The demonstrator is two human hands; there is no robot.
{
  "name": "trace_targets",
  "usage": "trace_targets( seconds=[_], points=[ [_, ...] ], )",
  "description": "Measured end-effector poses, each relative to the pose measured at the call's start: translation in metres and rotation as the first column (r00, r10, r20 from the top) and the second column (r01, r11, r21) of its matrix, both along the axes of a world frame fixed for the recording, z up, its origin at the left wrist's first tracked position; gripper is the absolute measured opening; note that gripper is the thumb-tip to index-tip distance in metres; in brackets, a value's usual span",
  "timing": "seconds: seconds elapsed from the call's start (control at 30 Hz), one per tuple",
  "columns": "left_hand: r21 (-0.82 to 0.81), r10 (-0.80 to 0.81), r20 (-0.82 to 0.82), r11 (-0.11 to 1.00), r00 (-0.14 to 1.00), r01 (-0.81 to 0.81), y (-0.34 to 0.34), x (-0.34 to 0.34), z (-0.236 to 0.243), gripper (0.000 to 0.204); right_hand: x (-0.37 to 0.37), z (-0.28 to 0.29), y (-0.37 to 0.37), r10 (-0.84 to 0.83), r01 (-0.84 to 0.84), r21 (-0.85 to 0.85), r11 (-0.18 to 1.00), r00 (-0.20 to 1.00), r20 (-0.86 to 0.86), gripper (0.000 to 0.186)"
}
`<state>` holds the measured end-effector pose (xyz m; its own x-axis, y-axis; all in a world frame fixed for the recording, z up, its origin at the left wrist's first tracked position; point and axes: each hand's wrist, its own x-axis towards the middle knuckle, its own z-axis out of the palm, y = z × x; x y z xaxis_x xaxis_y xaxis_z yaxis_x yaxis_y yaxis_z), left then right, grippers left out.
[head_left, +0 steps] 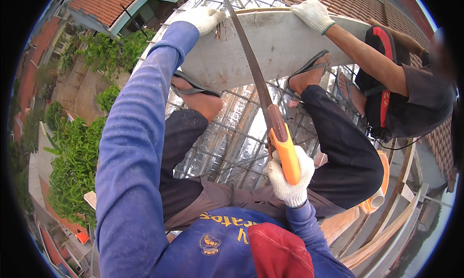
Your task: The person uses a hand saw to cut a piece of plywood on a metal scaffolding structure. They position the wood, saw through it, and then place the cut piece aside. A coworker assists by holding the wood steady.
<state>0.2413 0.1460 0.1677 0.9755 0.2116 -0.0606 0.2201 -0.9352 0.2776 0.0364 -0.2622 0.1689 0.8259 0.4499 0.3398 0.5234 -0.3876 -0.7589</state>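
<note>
My right hand point(293, 176), in a white knitted glove, is closed round the orange handle of a handsaw point(256, 75). Its long, brown-stained blade points away from me and crosses over a grey-white board point(270, 48). My gloved left hand point(205, 20) grips the board's far left end, beside a splintered, ragged patch, just left of the blade. On the far edge, right of the blade, rests a co-worker's gloved hand point(314, 15). Whether the saw teeth touch the board, I cannot tell. My sandalled feet point(314, 70) stand at the board's near edge.
Under the board lies a grid of steel rebar point(237, 133) over shiny metal sheeting. The co-worker point(411, 94) crouches close at the right. Timber planks point(386, 229) and an orange object point(377, 196) lie at lower right. Trees point(72, 176) and ground far below show past the left edge.
</note>
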Motion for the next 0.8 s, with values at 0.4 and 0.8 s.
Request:
trace_targets(
  seconds=[0.4, 0.8],
  points=[
    [0.103, -0.024, 0.032, 0.994, 0.999, 0.020, 0.005, -0.006, -0.013, 0.061, 0.000, 0.003, 0.002, 0.025, -0.024, 0.017, 1.000, 0.996, -0.084, 0.032],
    [0.028, 0.081, 0.050, 0.996, 0.995, -0.083, -0.007, -0.012, -0.009, 0.062, 0.003, -0.010, 0.013, -0.049, 0.043, -0.029, 0.999, 0.968, -0.245, 0.021]
  ],
)
